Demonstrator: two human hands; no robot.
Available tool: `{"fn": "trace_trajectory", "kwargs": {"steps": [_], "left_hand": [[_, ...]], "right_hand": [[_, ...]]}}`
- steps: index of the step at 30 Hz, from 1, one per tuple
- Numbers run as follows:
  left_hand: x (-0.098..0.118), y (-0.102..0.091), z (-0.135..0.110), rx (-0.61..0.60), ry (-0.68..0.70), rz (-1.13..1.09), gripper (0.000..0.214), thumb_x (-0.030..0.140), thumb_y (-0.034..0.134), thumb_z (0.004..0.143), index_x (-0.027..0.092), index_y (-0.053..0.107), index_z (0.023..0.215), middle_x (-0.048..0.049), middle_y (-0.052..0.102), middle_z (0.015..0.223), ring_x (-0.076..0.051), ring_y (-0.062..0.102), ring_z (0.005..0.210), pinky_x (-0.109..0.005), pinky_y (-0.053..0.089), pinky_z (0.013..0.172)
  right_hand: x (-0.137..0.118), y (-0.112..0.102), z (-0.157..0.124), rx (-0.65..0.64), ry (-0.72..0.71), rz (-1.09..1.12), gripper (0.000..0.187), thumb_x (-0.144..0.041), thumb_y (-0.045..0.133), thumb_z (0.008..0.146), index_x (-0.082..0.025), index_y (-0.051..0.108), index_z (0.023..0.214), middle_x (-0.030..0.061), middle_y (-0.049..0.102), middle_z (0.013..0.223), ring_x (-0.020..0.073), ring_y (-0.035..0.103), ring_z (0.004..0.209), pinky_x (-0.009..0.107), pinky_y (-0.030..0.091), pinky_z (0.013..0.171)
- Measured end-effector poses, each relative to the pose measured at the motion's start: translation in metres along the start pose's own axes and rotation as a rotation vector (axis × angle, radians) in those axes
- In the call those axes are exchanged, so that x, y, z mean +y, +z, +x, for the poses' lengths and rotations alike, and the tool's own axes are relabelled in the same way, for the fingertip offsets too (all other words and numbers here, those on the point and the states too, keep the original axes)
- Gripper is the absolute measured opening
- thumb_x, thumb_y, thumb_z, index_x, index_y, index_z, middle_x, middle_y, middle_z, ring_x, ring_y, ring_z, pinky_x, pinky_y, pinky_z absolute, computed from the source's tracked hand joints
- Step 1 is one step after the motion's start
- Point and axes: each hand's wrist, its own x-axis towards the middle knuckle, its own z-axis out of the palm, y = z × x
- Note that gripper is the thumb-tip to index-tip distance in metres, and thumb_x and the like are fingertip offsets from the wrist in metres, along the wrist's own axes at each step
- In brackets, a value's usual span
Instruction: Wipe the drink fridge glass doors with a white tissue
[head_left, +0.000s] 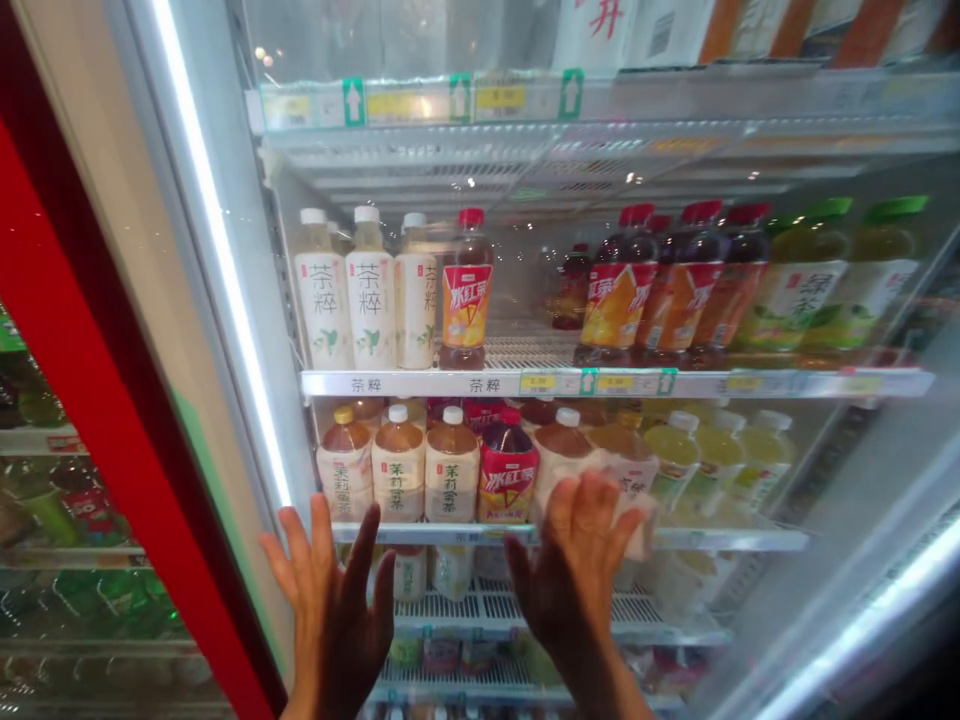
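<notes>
My left hand (pixel 334 590) is raised at the lower left of the cooler, fingers spread and holding nothing. It is nearest to the jasmine tea bottles (pixel 399 470) on the shelf beyond. My right hand (pixel 574 565) reaches up with its fingers apart, covering part of the same row. Behind its outer fingers, a pale-labelled tea bottle (pixel 630 480) looks blurred and overlaps the shelf edge; whether the hand touches it I cannot tell. Between my hands, a red-labelled iced tea bottle (pixel 508 470) stands upright in the row.
Above runs a shelf (pixel 495 383) with white-labelled bottles (pixel 370 300), iced tea (pixel 466 300) and green tea (pixel 799 290). Lower wire shelves (pixel 645 608) hold more drinks. A lit strip (pixel 217 230) edges the cooler's left side. A red frame (pixel 112 400) separates another drinks cooler.
</notes>
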Motion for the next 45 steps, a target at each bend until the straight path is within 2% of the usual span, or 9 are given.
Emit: {"fn": "trace_trajectory", "kwargs": {"steps": [3,7,13,17,24,30,36,42,45], "left_hand": [[-0.006,-0.004,0.001,0.027,-0.01,-0.01,0.098,0.01,0.07,0.084,0.035,0.018,0.163,-0.0136,0.002,0.175,-0.045,-0.002,0.16,-0.08,0.005,0.122],[-0.013,-0.007,0.005,0.071,0.014,-0.051,0.095,0.006,0.067,0.085,0.034,0.02,0.163,-0.0119,0.0,0.175,-0.042,-0.007,0.16,-0.076,0.012,0.126],[-0.017,-0.012,0.028,0.039,0.012,-0.056,0.092,0.006,0.059,0.09,0.037,0.013,0.163,-0.0076,-0.009,0.174,-0.042,-0.012,0.158,-0.083,0.012,0.121],[-0.002,-0.016,0.048,0.047,0.026,-0.108,0.092,0.008,0.057,0.092,0.038,0.007,0.163,-0.0056,-0.014,0.172,-0.043,-0.014,0.158,-0.084,0.018,0.119],[0.031,-0.002,0.051,0.052,0.046,-0.128,0.089,0.008,0.057,0.092,0.036,0.013,0.164,-0.0109,-0.003,0.175,-0.045,-0.005,0.16,-0.088,0.005,0.116],[0.074,0.019,0.041,0.036,0.128,-0.171,0.094,0.008,0.064,0.088,0.037,0.017,0.163,-0.0069,-0.002,0.176,-0.04,-0.007,0.161,-0.076,-0.003,0.124],[0.097,0.03,0.011,-0.031,0.146,-0.143,0.102,0.004,0.067,0.083,0.042,0.016,0.162,-0.0011,-0.002,0.176,-0.04,-0.007,0.161,-0.072,-0.006,0.126],[0.11,0.043,-0.012,-0.069,0.232,-0.085,0.103,0.011,0.07,0.083,0.046,0.014,0.161,0.0028,-0.005,0.176,-0.036,-0.007,0.162,-0.066,-0.008,0.127],[0.103,0.059,-0.035,-0.041,0.277,-0.019,0.097,0.017,0.069,0.085,0.046,0.016,0.161,0.0038,-0.001,0.176,-0.035,-0.006,0.162,-0.068,-0.007,0.128]], "right_hand": [[-0.021,0.002,0.011,0.063,-0.024,0.019,0.081,-0.042,0.041,0.106,-0.008,-0.001,0.166,0.0143,-0.005,0.173,0.0369,-0.004,0.161,0.071,0.009,0.127],[-0.06,0.009,0.018,-0.015,-0.36,0.117,0.069,-0.044,0.047,0.105,-0.017,0.025,0.165,0.0027,0.031,0.17,0.0217,0.008,0.163,0.049,0.0,0.134],[-0.054,-0.001,0.044,0.147,-0.075,0.013,0.062,-0.036,0.047,0.106,-0.009,0.034,0.16,0.0224,0.059,0.147,0.0343,0.036,0.152,0.062,0.018,0.127],[-0.061,0.0,0.055,0.021,-0.252,0.082,0.061,-0.047,0.047,0.104,-0.02,0.039,0.159,0.0126,0.062,0.146,0.0316,0.044,0.146,0.055,0.02,0.128],[0.025,-0.016,0.047,0.127,0.093,-0.033,0.076,-0.05,0.029,0.107,-0.018,-0.006,0.167,0.0184,0.007,0.175,0.0437,-0.001,0.161,0.083,0.011,0.118],[0.045,-0.012,0.015,0.034,-0.187,-0.031,0.078,-0.053,0.036,0.105,-0.019,0.004,0.168,0.0047,0.003,0.176,0.0302,0.0,0.163,0.059,0.001,0.131],[0.149,-0.02,-0.044,0.162,0.272,-0.07,0.076,-0.044,0.03,0.107,-0.011,-0.007,0.166,0.0178,-0.009,0.174,0.0365,-0.008,0.161,0.079,0.008,0.121],[0.133,-0.011,-0.076,0.041,-0.214,-0.05,0.079,-0.049,0.04,0.104,-0.014,0.009,0.167,0.0089,0.004,0.175,0.0301,0.002,0.162,0.059,0.002,0.131],[0.165,-0.022,-0.053,0.114,-0.065,-0.094,0.076,-0.049,0.031,0.107,-0.015,-0.001,0.167,0.0087,-0.006,0.175,0.0318,-0.004,0.162,0.064,-0.001,0.129]]}}
